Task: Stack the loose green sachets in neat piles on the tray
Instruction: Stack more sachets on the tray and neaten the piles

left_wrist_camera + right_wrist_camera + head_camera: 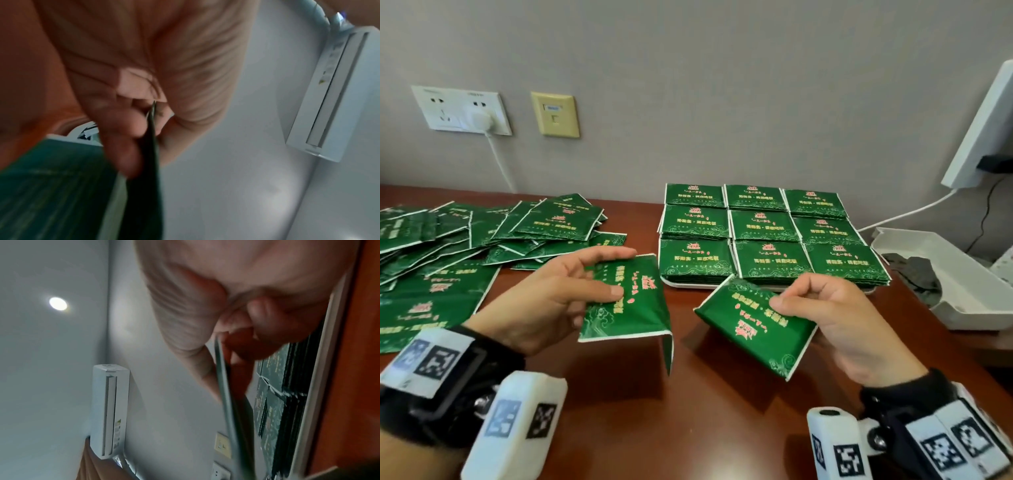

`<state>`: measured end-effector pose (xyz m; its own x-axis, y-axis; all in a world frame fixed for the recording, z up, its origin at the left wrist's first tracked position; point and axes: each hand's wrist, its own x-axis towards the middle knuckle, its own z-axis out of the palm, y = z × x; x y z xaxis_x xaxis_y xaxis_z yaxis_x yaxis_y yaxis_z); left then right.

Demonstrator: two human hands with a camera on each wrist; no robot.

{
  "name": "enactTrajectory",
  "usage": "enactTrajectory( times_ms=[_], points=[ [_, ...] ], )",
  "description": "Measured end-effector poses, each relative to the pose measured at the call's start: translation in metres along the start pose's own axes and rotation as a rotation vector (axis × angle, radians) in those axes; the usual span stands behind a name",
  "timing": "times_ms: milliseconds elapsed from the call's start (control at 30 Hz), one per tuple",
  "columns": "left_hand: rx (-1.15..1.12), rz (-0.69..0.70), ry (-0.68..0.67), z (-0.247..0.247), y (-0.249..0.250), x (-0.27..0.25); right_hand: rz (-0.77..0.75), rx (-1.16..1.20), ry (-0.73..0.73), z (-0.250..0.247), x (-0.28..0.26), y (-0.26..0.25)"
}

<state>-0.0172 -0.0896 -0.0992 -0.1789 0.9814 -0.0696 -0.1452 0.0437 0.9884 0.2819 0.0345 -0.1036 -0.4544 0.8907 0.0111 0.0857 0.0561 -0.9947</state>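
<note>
Pinched in each hand, one green sachet: left hand [551,294] holds the left sachet [626,301] with thumb on the printed face and fingers along its far edge; right hand [835,315] grips the right sachet [753,325] thumb on top, fingers curled beneath. Both are held above the wooden table [688,411], at 6 o'clock from the tray [671,282].

Handling, as judged: light, thin, flexible. Left sachet's near right corner droops and folds down, so limp film, little stiffness. Glossy surface, likely slippery; piles may slide if bumped. Best hold looks like a pinch across the flat face near an edge, supporting the middle so it lands flat.

Looks: dark green, squarish, white sealed border, red and yellow printing, pale swirl pattern at corners.

Tray carries neat piles [770,233] in three rows of three, edges touching. Loose sachets [493,229] lie overlapped at 9 to 10 o'clock from the tray. White container [962,308] sits at 3 o'clock.
</note>
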Motion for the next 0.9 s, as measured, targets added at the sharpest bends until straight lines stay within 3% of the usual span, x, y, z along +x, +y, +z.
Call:
enactTrajectory(
  times_ms=[200,300,433,600,767,900],
  points=[
    [0.070,-0.121,-0.142,-0.007,-0.003,-0.003,0.146,-0.541,-0.340,0.006,-0.006,0.005],
    [0.096,-0.106,-0.078,-0.009,-0.003,-0.002,0.060,-0.627,-0.346,0.009,-0.005,0.008],
    [0.153,-0.123,-0.139,0.005,-0.007,-0.001,-0.035,-0.697,-0.398,0.014,-0.002,0.014],
    [0.537,-0.161,-0.198,0.033,-0.025,0.009,-0.033,-0.875,-0.506,0.027,0.002,0.016],
    [1.039,-0.072,-0.180,0.054,-0.029,0.019,0.050,-1.025,-0.530,0.024,0.001,0.010],
    [1.144,-0.082,-0.308,0.067,-0.031,0.028,-0.004,-1.041,-0.548,0.020,0.001,0.013]
  ],
)
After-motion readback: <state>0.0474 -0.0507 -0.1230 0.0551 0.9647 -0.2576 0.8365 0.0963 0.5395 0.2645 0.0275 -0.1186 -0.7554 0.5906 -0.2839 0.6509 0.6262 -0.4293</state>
